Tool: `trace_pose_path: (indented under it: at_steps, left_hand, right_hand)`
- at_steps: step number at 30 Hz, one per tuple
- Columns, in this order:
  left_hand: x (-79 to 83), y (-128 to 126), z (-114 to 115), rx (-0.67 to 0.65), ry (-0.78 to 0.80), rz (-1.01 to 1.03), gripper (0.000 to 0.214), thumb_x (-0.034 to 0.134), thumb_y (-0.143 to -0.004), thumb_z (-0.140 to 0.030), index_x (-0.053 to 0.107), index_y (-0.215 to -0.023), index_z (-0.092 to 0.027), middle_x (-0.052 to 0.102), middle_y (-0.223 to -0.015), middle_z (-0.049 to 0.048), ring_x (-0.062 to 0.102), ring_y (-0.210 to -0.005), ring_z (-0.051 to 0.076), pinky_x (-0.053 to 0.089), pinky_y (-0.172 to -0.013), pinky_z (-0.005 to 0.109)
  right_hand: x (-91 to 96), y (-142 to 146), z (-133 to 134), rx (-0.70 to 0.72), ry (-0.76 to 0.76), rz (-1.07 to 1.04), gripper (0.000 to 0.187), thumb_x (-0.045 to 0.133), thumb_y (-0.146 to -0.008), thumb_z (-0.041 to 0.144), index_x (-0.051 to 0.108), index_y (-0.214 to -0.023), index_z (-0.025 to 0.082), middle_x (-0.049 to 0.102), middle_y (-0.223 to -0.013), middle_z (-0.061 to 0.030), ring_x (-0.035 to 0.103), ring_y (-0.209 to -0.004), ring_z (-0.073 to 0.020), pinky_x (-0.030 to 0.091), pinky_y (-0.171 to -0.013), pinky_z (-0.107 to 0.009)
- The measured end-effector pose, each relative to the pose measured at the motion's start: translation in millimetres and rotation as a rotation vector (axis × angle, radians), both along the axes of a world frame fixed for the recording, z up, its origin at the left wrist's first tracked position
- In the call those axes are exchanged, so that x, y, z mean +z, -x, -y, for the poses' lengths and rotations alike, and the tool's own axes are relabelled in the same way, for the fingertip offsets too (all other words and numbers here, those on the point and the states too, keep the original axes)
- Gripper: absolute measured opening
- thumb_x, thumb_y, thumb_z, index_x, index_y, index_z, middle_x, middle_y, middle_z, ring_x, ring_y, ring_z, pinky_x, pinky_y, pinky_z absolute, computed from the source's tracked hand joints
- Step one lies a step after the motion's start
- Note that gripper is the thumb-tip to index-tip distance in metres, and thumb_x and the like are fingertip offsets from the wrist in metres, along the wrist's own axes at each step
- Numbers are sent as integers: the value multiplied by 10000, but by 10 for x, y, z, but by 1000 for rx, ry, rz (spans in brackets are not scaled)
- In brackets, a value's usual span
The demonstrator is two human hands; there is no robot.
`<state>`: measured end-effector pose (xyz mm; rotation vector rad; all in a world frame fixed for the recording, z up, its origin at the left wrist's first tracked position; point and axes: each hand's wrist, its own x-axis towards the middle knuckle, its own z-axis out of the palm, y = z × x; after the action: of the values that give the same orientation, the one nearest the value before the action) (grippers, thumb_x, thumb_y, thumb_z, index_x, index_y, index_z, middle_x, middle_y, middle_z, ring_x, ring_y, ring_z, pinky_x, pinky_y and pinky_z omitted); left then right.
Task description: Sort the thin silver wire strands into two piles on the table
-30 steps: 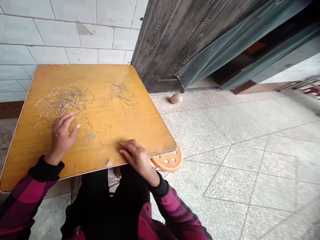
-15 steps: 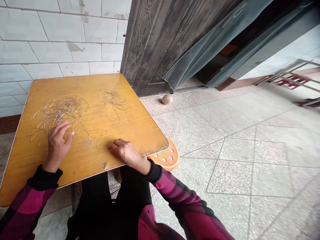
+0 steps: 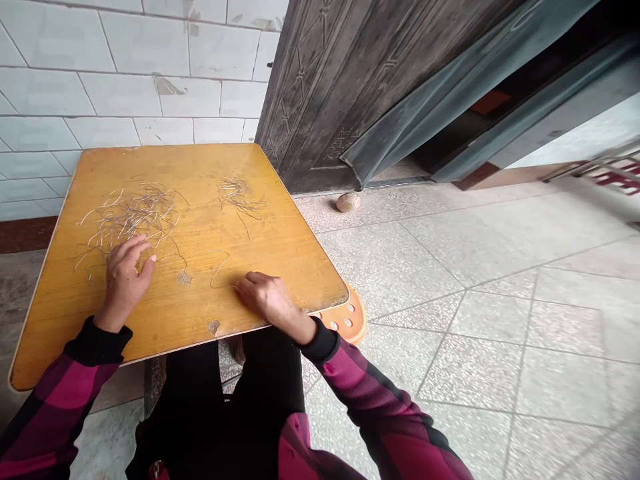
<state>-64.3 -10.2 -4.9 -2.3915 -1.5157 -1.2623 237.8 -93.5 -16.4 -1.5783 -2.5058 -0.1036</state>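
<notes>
Setting: speckled tile floor, white tiled wall, dark embossed door.
Surface: yellow wood-grain counter above an orange perforated stool.
Wires: larger tangle of thin wire strands, smaller tangle, one loose curved wire.
Left hand: relaxed and open, resting at the larger tangle's edge, no grip visible.
Right hand: flat and released on the counter, just beside the loose wire.
Writing: none readable.
</notes>
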Motion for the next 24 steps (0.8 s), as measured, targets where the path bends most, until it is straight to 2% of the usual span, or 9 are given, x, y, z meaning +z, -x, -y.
trace_pose_path:
  at_steps: [4,11,19,24]
  left_hand:
    - [-16,2,0,-15,12,-2,180,559,-900,-295,655,-1024,-207,664,-1214,113,610,-1146,282,464,-1022,484]
    - [-25,3,-5,-29,0,-9,184,569,-898,-280,656,-1031,-187,664,-1209,128,613,-1148,292,474,-1020,498]
    - [-43,2,-8,-35,6,-42,178,559,-904,-285,653,-1017,-185,671,-1189,123,620,-1136,281,486,-1011,474]
    - [-88,33,-44,2,32,-44,177,561,-890,-276,653,-1016,-193,660,-1208,111,613,-1133,279,476,-1009,468]
  right_hand:
    - [62,-111,-69,-87,47,31,333,392,-1005,239,643,-800,158,647,-778,-64,521,-669,-136,220,-561,-310]
    - [229,-338,-368,-159,125,120,313,387,-997,240,668,-881,165,663,-883,-80,520,-700,-143,200,-566,-317]
    - [237,-454,-716,-277,131,176,316,395,-988,286,689,-937,182,681,-924,-82,553,-698,-152,190,-547,-299]
    - [272,-529,-899,-364,133,175,316,408,-978,290,704,-955,181,690,-950,-90,605,-743,-171,253,-556,-273]
